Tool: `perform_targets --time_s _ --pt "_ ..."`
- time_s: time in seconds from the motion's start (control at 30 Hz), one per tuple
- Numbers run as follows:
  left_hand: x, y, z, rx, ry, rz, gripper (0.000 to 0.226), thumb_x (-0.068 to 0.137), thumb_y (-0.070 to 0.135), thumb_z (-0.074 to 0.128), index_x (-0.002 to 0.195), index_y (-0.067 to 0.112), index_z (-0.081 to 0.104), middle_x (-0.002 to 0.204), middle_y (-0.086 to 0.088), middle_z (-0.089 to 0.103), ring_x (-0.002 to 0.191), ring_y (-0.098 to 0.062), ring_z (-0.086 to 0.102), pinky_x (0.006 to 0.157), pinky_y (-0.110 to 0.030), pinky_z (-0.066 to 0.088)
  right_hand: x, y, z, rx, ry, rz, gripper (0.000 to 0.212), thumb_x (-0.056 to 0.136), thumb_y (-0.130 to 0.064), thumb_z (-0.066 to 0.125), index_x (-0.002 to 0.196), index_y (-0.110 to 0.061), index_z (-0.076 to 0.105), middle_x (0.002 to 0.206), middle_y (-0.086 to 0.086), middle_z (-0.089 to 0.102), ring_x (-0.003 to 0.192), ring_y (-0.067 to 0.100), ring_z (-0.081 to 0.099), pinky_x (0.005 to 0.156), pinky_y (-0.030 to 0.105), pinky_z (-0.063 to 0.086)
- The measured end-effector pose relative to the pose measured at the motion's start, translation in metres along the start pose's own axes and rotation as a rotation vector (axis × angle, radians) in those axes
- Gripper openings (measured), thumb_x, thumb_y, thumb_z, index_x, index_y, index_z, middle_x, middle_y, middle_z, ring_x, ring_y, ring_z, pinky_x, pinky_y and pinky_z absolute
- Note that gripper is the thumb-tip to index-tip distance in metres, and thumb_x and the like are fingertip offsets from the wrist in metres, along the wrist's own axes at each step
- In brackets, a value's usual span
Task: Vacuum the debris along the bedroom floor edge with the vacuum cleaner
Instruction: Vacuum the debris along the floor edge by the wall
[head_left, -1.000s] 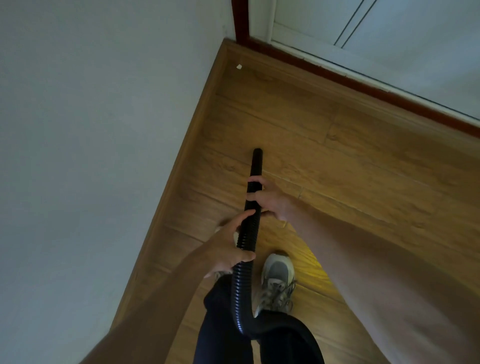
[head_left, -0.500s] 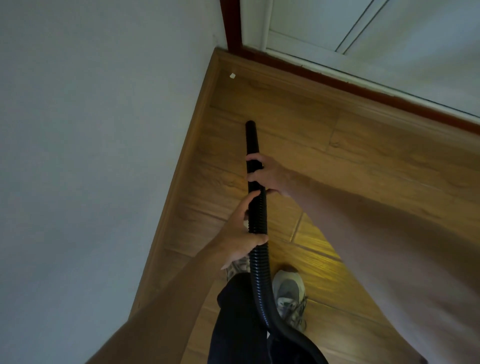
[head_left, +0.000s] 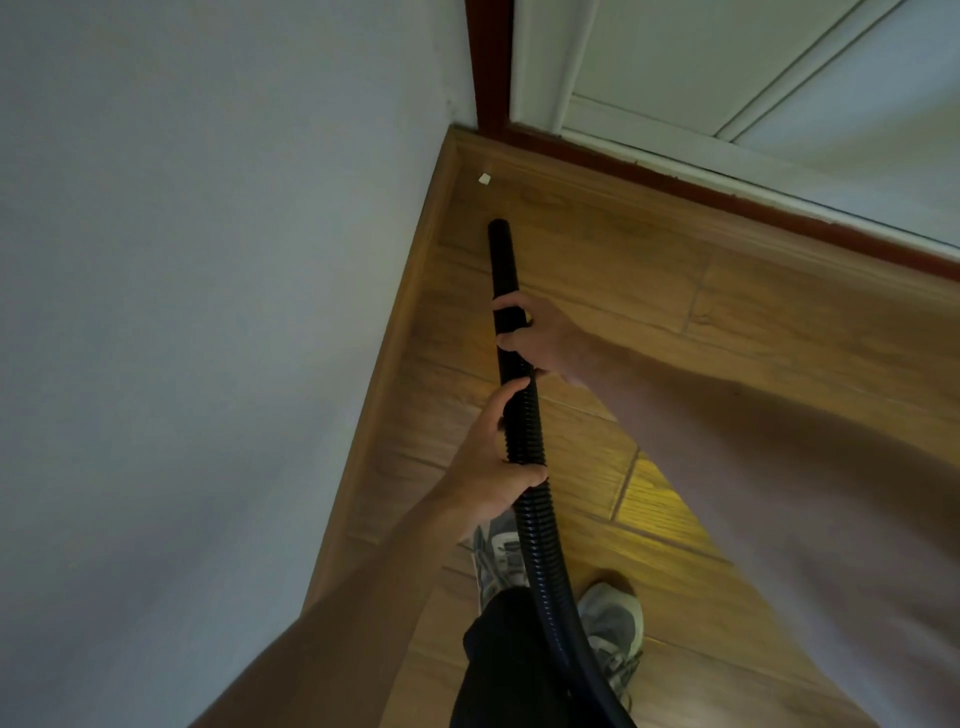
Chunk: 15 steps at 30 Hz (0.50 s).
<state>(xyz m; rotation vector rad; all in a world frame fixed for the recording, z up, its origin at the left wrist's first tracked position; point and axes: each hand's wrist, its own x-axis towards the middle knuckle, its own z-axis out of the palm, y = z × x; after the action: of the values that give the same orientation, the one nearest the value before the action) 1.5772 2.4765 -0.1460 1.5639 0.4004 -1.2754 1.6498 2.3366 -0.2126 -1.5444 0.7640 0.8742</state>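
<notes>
A black ribbed vacuum hose (head_left: 535, 514) runs up from the bottom of the view and ends in a smooth nozzle (head_left: 503, 254) that points at the floor corner. My right hand (head_left: 540, 332) grips the smooth part of the hose, further forward. My left hand (head_left: 493, 462) is closed around the ribbed part just behind it. A small white scrap of debris (head_left: 484, 179) lies on the wooden floor (head_left: 649, 322) in the corner, a short way beyond the nozzle tip and apart from it.
A white wall (head_left: 208, 312) with a wooden skirting board (head_left: 395, 353) runs along the left. A white door (head_left: 727, 78) with a dark red frame (head_left: 488, 67) closes the far side. My two grey shoes (head_left: 613, 634) stand below the hose.
The nozzle has advanced toward the corner and the white scrap. I have stepped forward, and both hands keep their grip on the hose.
</notes>
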Motion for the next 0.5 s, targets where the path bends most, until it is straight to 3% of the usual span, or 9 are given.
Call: perform_targets --time_s 0.33,0.43,0.5 --pt "0.016 0.008 -0.017 -0.025 0.027 0.005 0.094 0.077 -0.012 0.069 0.130 0.060 0.040 0.126 0.006 0.043 0.115 -0.018 0.052 0.075 -0.047 0.061 0.020 -0.018 0.007 0.048 0.031 -0.014 0.045 0.093 -0.005 0.058 0.126 -0.035 0.056 0.118 0.007 0.056 0.085 0.017 0.061 0.062 0.032 0.058" --pt "0.021 0.013 -0.023 -0.009 0.038 0.033 0.093 0.077 -0.011 0.070 0.131 0.058 0.040 0.125 0.006 0.044 0.112 -0.012 0.051 0.075 -0.043 0.062 0.025 -0.025 0.008 0.053 0.028 -0.021 0.046 0.093 -0.005 0.057 0.128 -0.035 0.055 0.116 0.005 0.055 0.087 0.017 0.061 0.066 0.033 0.058" --pt "0.025 0.017 -0.027 -0.016 0.040 0.031 0.093 0.077 -0.010 0.071 0.132 0.058 0.039 0.125 0.005 0.044 0.110 -0.017 0.055 0.072 -0.043 0.062 0.029 -0.030 0.009 0.057 0.033 -0.030 0.046 0.093 -0.004 0.056 0.128 -0.035 0.055 0.115 0.005 0.054 0.087 0.018 0.061 0.069 0.034 0.059"
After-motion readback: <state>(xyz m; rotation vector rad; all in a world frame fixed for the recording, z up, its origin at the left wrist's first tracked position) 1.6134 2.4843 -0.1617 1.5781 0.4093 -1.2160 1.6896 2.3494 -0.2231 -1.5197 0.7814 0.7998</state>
